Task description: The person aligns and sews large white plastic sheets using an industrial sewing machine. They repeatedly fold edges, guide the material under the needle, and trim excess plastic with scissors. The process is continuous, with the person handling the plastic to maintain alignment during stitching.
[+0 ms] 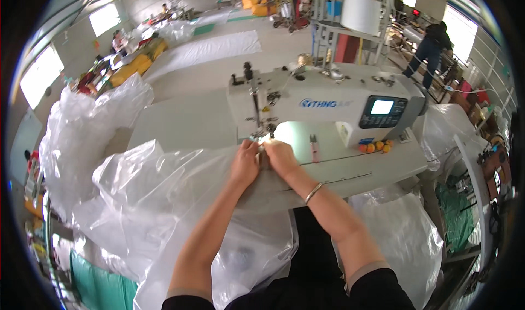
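Both my hands meet at the needle area of a white sewing machine (306, 94), whose lamp lights the spot. My left hand (245, 162) has its fingers closed on the edge of a clear plastic sheet (164, 184), just in front of the presser foot. Close beside it, my right hand (280, 156) is pinched at the same place; its fingertips are partly hidden, and it seems to grip the sheet's edge too. From the hands the sheet spreads left over the table and hangs down at the front.
Thread snips (313, 147) lie on the table right of my hands, near small orange balls (377, 146) by the machine's base. A large white thread cone (361, 13) stands on a rack behind. More plastic sheeting (404, 244) hangs at the right. A person (430, 50) bends over at the back right.
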Tool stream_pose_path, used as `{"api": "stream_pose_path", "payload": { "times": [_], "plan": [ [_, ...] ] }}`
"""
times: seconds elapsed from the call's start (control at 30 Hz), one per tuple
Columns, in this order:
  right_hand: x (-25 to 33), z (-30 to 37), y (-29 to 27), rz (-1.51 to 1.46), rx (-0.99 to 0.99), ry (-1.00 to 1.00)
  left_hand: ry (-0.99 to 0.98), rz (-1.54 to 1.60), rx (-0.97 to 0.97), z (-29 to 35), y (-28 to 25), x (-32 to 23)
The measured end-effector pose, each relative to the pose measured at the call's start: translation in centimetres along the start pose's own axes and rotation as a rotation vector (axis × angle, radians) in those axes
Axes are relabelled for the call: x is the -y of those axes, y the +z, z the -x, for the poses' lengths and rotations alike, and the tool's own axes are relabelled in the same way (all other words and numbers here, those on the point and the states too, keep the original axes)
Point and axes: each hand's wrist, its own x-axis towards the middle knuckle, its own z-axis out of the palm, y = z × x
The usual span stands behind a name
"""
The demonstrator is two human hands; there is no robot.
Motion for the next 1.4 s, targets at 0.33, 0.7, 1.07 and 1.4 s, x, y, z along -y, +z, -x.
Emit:
{"api": "stream_pose_path", "payload": {
  "times": [0.33,0.7,1.07,1.4],
  "plan": [
    [0.2,-0.2,-1.7,0.044,0.175,0.322,0.026,-0.089,0.012,0.3,0.2,-0.5],
    [3.1,-0.1,-0.4,-0.035,0.119,0.464,0.01,0.073,-0.057,0.1,0.4,0.3],
    [4.1,2.3,-0.9,0.114,0.156,0.251,0.153,-0.022,-0.013,0.6,0.0,-0.5],
    [8.7,10.4,-8.3,-0.147,0.301,0.242,0.186,-0.181,0.024,1.6,-1.0,-1.4]
  ]
}}
